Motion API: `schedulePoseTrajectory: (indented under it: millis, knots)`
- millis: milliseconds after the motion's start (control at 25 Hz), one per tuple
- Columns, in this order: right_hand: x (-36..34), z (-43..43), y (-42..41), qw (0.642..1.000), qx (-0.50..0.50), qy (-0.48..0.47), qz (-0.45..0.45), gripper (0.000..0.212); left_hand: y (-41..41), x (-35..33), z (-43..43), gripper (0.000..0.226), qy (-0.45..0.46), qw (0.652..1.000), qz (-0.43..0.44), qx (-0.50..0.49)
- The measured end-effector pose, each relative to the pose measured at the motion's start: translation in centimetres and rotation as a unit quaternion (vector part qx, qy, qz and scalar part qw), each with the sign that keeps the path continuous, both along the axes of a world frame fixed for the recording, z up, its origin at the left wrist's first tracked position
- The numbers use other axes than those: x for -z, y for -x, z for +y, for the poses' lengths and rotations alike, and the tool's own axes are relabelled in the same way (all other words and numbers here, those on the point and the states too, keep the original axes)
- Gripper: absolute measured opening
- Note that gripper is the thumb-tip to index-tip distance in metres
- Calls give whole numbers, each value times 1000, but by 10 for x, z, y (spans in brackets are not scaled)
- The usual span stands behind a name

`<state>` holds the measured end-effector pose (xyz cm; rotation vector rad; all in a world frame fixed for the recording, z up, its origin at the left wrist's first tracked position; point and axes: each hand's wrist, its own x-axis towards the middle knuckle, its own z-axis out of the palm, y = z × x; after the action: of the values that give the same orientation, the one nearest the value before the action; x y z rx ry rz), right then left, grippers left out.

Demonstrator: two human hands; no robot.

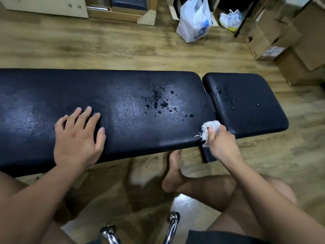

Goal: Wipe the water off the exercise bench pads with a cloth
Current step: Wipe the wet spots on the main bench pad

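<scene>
— Nearest, on this side of the long pad point(52, 95)?
— Two chrome tubes point(173, 226), bent bare knees, and a bare foot point(173, 171) on the floor point(105, 46), just under the long pad's near edge.
— On the long pad itself?
— Left hand point(79, 136) lying flat on its near left half, palm down, fingers point(84, 118) straight and spread, holding nothing.
— And the cloth point(210, 128)?
— White, bunched and frayed, at the long pad's near right corner, by the gap toward the short pad point(255, 106). Pinched by the right hand point(222, 145): thumb on top, other fingers curled round from behind, cloth sticking out ahead of the fingertips.
— Touching the water?
— No. Water drops point(158, 101) beaded on the long pad's right half, farther in, apart from the cloth. A few smaller drops on the short pad, just off the long pad's right end.
— Beyond the long pad?
— More wooden floor. Past its far right end, a white plastic bag point(194, 20), a pale shoe point(230, 19) and cardboard boxes point(281, 37). Past its far left, light wooden furniture point(44, 6).
</scene>
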<state>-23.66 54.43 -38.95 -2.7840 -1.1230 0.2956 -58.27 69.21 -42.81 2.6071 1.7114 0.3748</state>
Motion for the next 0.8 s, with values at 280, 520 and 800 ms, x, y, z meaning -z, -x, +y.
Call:
schedulePoseTrajectory:
  millis: [280,520,800]
  knots:
    - [-8,55,-23,984,144,3,105,49,-1,0,-1,56,-1,1000,-7,11]
    - [-11,31,-33,988,80,114,62,55,-2,1,-1,56,-4,1000,4,5]
    - [-2,57,-28,990,2,137,19,33,-1,0,-3,54,-10,1000,-19,17]
